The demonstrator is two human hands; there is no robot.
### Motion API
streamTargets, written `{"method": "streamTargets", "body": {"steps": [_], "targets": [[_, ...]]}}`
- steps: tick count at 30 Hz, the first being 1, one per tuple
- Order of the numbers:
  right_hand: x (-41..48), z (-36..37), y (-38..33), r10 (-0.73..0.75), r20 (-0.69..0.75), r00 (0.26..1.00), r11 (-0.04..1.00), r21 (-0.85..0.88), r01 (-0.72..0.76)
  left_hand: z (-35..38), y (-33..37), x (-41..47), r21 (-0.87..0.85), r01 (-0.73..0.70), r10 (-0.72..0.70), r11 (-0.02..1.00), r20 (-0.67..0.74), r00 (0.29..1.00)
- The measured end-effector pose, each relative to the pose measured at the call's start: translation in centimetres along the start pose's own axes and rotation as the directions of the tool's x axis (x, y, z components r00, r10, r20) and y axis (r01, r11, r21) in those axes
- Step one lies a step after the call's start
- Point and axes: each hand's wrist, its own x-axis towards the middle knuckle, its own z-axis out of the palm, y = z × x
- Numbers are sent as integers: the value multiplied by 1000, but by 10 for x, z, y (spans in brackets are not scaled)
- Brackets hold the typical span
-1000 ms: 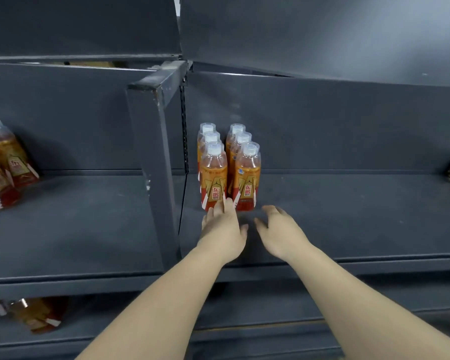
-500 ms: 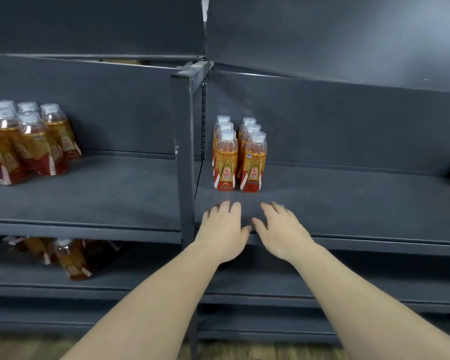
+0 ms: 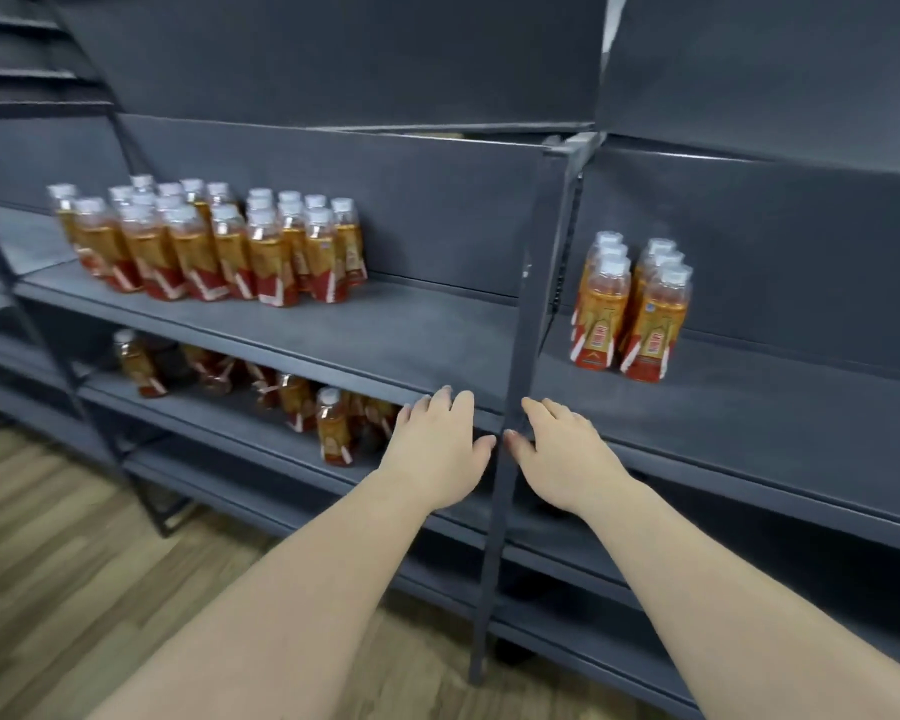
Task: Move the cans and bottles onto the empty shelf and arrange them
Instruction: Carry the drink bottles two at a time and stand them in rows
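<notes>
Several orange tea bottles (image 3: 630, 314) with white caps stand in two tight rows at the left end of the right shelf (image 3: 749, 407). A larger group of the same bottles (image 3: 219, 246) stands on the left shelf (image 3: 385, 335). My left hand (image 3: 437, 449) and my right hand (image 3: 567, 454) hover palm down at the shelf's front edge, one on each side of the upright post (image 3: 515, 407). Both hands are empty with fingers spread.
More bottles (image 3: 292, 402) lie and stand in disorder on the lower left shelf. Grey back panels and an upper shelf close the space above. Wooden floor (image 3: 74, 563) shows at the lower left.
The view has swung left and pulled back, bringing the left shelf's bottles into sight. Both hands have drawn back from the bottle rows to the shelf's front edge.
</notes>
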Motion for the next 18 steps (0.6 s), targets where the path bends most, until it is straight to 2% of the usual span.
{"method": "streamTargets", "body": {"steps": [8,14,18], "targets": [[28,20,-88,-190,35,981,981,-32,191,-39,-103,-37,19,181,-178,983,-121,977],[55,36,-143,-199,95,975,979,-32,203,-57,-170,-45,14,283,-279,959,-129,952],[72,46,-184,-204,65,977,978,-33,207,-70,-211,-44,11,294,-290,956,-121,949]]}}
